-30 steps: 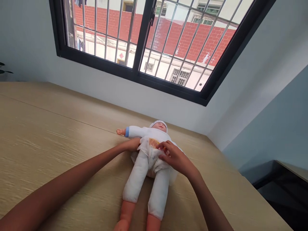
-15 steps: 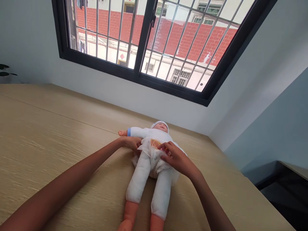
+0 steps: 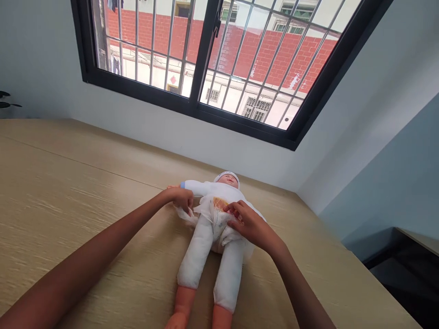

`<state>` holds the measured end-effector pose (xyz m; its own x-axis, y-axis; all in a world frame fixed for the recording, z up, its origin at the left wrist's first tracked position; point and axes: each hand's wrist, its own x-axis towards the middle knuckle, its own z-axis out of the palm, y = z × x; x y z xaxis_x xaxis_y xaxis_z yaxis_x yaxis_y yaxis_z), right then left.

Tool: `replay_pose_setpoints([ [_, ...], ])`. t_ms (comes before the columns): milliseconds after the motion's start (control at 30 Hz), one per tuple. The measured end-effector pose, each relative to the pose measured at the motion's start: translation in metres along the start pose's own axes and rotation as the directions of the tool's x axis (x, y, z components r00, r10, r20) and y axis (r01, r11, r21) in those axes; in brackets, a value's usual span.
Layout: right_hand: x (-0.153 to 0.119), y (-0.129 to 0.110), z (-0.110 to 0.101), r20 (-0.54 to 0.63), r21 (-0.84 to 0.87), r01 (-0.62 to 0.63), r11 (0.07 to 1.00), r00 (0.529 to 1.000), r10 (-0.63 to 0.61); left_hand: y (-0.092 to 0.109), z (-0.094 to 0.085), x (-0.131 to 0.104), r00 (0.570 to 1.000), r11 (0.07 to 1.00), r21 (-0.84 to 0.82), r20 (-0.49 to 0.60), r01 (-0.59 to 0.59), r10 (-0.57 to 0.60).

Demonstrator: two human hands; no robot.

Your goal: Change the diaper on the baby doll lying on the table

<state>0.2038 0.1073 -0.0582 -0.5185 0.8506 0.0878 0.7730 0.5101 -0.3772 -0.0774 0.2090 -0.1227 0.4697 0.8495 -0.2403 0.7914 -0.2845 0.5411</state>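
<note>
A baby doll (image 3: 192, 256) in white clothing and a white cap lies on its back, feet toward me. Around its hips is a white diaper (image 3: 219, 224) with an orange printed patch at the front waist. Out to the doll's side on my left, my left hand (image 3: 183, 199) pinches the diaper's thin side flap, stretched away from the hip. Bent fingers and thumb of my right hand (image 3: 243, 220) hold the front of the diaper beside the orange patch. The fingertips there are partly hidden.
The doll lies on a wide wooden table (image 3: 103, 196) with a seam across it. Behind stands a white wall with a black-framed barred window (image 3: 192, 107). A dark piece of furniture (image 3: 404, 269) is low at the right, and plant leaves (image 3: 8, 104) show at the far left.
My left hand has moved outward to the left and drawn the diaper's side flap out from the hip. My right hand has stayed on the diaper front.
</note>
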Motion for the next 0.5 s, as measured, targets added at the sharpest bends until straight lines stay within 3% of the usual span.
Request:
replay_pose_setpoints([
  [100,0.000,0.000,0.000,-0.003,-0.007,0.002,1.000,1.000,-0.002,0.002,-0.011,-0.003,0.998,0.995,0.075,-0.019,0.062,-0.060],
  [233,-0.001,0.001,0.001,-0.006,-0.025,0.006,1.000,1.000,-0.006,0.011,-0.010,-0.005,0.995,0.995,0.071,-0.075,0.066,-0.060],
  [500,0.001,0.004,0.001,0.002,-0.041,0.026,0.999,1.000,-0.026,0.034,-0.020,-0.015,0.989,0.985,-0.092,-0.047,-0.145,0.142],
])
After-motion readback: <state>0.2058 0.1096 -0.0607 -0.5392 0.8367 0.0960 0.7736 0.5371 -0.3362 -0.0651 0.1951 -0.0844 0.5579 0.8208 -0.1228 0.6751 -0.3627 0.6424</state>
